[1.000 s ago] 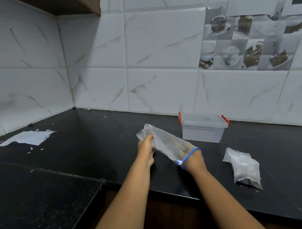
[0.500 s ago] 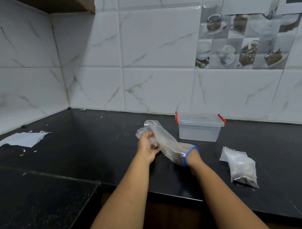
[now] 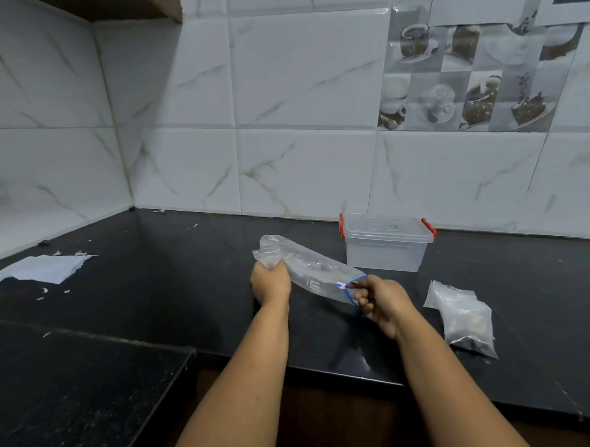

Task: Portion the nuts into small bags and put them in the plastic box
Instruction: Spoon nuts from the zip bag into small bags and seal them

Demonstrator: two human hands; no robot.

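Observation:
A clear zip bag with a blue zip rim is held above the black counter between both hands. My left hand grips its bunched closed end. My right hand is outside the bag and pinches the blue rim at its mouth. A clear plastic box with a lid and red clips stands just behind, near the wall. To the right lies a clear packet of nuts flat on the counter.
Torn white paper and small scraps lie at the counter's left side. Tiled walls close off the back and left. A lower dark counter section sits at the front left, and the counter's front edge runs under my forearms.
My right hand has come out of the bag and now pinches its blue rim. The bag has stretched flatter between both hands.

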